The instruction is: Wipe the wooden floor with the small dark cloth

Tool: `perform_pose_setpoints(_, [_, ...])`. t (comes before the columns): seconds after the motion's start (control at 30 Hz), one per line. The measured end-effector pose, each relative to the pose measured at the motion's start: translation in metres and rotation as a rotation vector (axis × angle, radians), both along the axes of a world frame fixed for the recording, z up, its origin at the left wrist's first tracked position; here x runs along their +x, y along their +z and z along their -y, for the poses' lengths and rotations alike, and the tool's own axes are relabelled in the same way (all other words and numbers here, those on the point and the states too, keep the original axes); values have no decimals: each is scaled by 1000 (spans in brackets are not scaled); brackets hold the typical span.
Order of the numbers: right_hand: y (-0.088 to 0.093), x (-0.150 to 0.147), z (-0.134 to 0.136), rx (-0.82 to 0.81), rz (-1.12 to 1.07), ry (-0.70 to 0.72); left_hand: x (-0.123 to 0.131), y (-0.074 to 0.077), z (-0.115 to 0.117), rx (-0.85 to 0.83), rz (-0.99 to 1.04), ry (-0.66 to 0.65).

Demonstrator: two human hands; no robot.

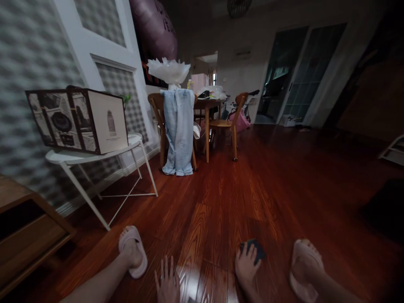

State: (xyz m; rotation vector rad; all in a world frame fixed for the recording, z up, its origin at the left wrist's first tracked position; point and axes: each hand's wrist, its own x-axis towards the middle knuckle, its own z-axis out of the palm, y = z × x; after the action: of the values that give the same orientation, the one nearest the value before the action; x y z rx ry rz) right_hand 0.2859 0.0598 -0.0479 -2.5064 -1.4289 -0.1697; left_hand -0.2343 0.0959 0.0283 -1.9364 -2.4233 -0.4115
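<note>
My left hand is at the bottom of the view, fingers stretched out and apart over the glossy wooden floor, holding nothing. To its right, my right hand has its fingers curled over a small dark object that looks like a phone or a pad; it rests on or just above the floor. My two legs stretch forward, each foot in a pale slipper, the left slipper beside my left hand and the right slipper right of the dark object.
A white side table with a printed box stands at the left wall. A wooden shelf is at the near left. Jeans hang over a chair by a dining table. Glass doors are at the back right.
</note>
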Motion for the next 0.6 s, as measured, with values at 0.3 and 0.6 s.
perform_pose_setpoints(0.3, [8,-176,47,-88,-290,983,68,-28,40,7,-23,54])
perform_pose_setpoints(0.6, [24,13,-47,-61,-120,488,112,-39,58,39,-59,80])
